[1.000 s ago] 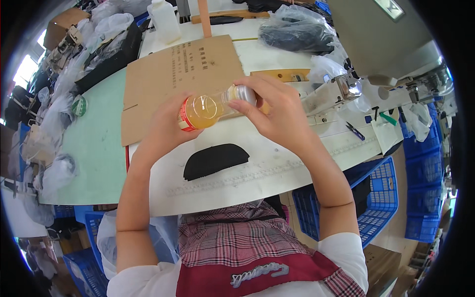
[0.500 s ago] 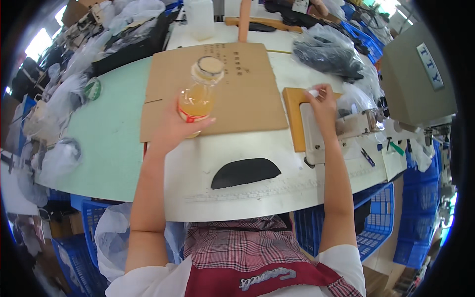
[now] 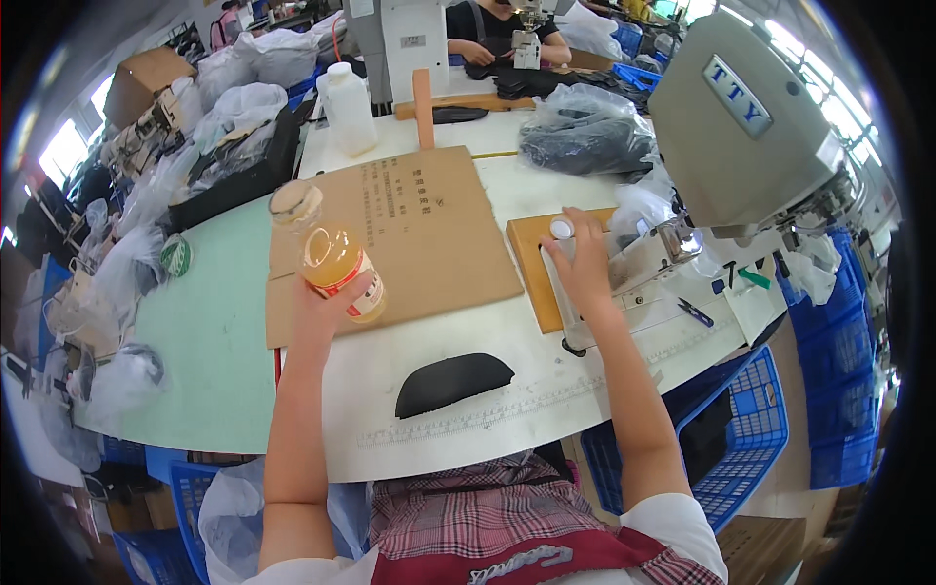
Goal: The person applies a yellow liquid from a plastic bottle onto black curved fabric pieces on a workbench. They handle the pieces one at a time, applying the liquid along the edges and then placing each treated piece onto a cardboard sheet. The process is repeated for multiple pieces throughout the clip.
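Wrapped around a clear bottle of amber liquid (image 3: 331, 252) is my left hand (image 3: 324, 310). The bottle leans away to the far left, over the left part of a cardboard sheet (image 3: 448, 249); its mouth looks uncapped. A red and white label runs round its lower part. Between the fingertips of my right hand (image 3: 585, 263) is a small white cap (image 3: 562, 227), above the wooden board (image 3: 527, 255) beside the sewing machine's bed. On the white table in front of me lies a black half-round piece (image 3: 453, 382), flat and apart from both hands.
A sewing machine (image 3: 760, 136) fills the right side. Small scissors (image 3: 695, 312) lie near its bed. A white plastic jug (image 3: 347, 112) stands at the back, with bagged dark material (image 3: 590, 132) farther right. Across the table another person's hands (image 3: 472, 53) are at work.
My view has tilted up, bringing the person across the table into sight. The bottle in my left hand has moved left over the cardboard. My right hand still holds the cap near the board.
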The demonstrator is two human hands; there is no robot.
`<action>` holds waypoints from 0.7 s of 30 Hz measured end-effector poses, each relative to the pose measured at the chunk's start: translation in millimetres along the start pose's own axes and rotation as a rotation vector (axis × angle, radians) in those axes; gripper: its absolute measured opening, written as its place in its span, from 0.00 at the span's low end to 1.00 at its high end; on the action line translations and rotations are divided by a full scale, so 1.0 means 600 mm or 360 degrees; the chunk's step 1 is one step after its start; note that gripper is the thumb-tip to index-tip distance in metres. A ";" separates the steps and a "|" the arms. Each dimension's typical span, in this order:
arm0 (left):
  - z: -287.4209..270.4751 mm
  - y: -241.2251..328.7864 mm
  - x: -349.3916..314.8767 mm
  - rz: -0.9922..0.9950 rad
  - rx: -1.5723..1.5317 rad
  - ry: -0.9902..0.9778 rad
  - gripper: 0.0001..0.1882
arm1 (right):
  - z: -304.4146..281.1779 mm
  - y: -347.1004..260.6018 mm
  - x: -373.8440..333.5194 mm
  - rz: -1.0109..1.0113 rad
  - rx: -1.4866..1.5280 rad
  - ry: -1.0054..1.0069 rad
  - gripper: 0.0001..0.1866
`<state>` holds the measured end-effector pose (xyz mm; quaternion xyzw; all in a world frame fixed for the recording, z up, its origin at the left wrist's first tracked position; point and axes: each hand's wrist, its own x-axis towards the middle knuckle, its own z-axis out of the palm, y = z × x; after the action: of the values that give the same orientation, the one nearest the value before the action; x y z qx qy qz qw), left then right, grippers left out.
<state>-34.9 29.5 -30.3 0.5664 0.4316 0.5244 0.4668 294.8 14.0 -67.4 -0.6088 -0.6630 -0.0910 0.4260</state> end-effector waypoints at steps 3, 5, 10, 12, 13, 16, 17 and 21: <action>0.019 0.047 -0.015 0.0059 -0.0068 -0.0045 0.28 | -0.020 -0.040 -0.025 0.0235 0.0356 -0.0239 0.28; 0.039 0.077 -0.034 0.0087 -0.0220 -0.0094 0.28 | -0.049 -0.101 -0.023 0.0282 0.0784 -0.0513 0.30; 0.106 0.117 -0.075 -0.0019 -0.0471 -0.0429 0.26 | -0.034 -0.178 -0.055 0.0370 0.2294 -0.0869 0.40; 0.139 0.121 -0.088 0.0012 -0.0433 -0.0472 0.24 | -0.042 -0.182 -0.075 0.0595 0.2323 -0.0798 0.42; 0.144 0.119 -0.092 0.0023 -0.0419 -0.0486 0.24 | -0.046 -0.181 -0.083 0.0706 0.2336 -0.0761 0.43; 0.149 0.102 -0.095 0.0050 -0.0335 -0.0679 0.24 | -0.066 -0.169 -0.103 0.0814 0.2366 -0.0797 0.42; 0.149 0.101 -0.099 0.0032 -0.0369 -0.0701 0.24 | -0.074 -0.163 -0.109 0.0859 0.2367 -0.0796 0.41; 0.158 0.108 -0.120 0.0089 -0.0367 -0.0815 0.24 | -0.104 -0.126 -0.128 0.0804 0.2264 -0.0831 0.41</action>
<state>53.8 -60.6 18.0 0.6353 0.2211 0.4226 0.6074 248.0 -100.0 -50.5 -0.3246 -0.4825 0.5985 0.5510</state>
